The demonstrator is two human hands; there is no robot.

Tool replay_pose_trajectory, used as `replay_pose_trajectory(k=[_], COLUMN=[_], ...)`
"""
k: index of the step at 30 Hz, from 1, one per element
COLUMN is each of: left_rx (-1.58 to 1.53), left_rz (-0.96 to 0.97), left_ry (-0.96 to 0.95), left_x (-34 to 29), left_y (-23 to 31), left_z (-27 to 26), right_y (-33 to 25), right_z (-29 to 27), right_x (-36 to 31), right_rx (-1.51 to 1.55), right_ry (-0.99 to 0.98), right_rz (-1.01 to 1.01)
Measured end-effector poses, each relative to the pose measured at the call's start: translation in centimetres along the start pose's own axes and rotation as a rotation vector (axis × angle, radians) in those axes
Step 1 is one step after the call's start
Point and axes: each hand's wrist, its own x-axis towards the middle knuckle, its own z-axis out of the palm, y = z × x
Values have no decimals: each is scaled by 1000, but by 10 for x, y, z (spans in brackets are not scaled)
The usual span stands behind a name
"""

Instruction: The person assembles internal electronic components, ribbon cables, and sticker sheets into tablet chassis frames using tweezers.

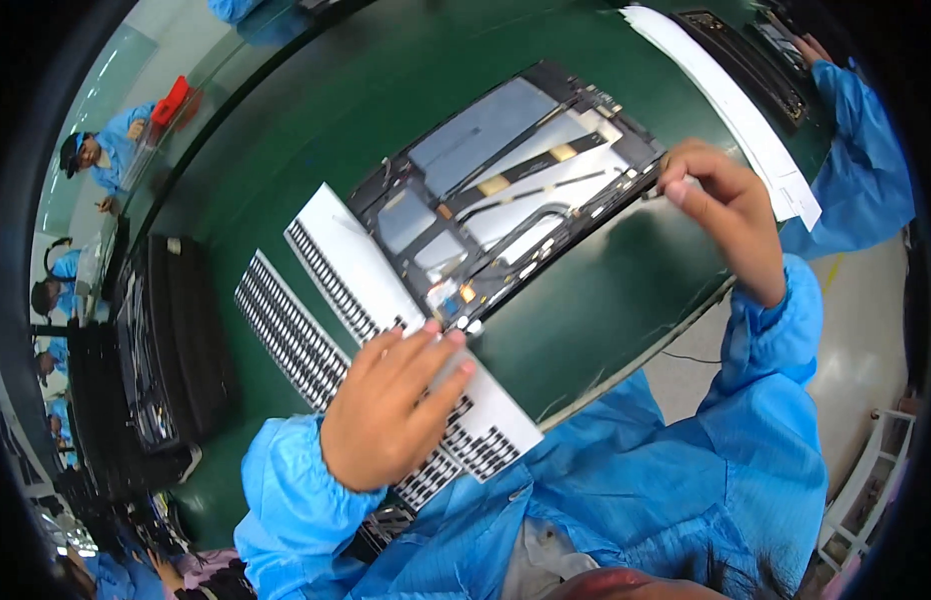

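An opened tablet-like device lies at a slant on the green table, its silver panels, black ribbon cables and small circuit parts exposed. My left hand is open, palm down over two white sheets of small black stickers. Its fingertips reach the device's near left corner. One sticker sheet touches the device's left edge; the other sticker sheet lies left of it. At the device's right corner, my right hand is closed in a pinch of thumb and forefinger. Whatever sits between those fingertips is too small to make out.
Long white paper sheets lie at the far right, beside a dark narrow frame. Dark device panels are stacked at the left. A co-worker's blue sleeve is at the right edge; other people sit at far left.
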Motion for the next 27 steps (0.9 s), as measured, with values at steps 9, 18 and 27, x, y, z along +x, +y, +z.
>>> replay_pose_trajectory(k=[9, 18, 27], left_rx=[-55, -67, -48], left_rz=[234, 168, 161], left_ry=[8, -61, -80], left_x=[119, 128, 128], left_y=[-21, -23, -21], left_z=[38, 41, 39], right_y=[39, 46, 43], right_z=[-20, -18, -16], right_x=[38, 38, 36], right_rx=[-47, -172, -248], right_ry=[-274, -258, -289], right_rz=[-49, -84, -107])
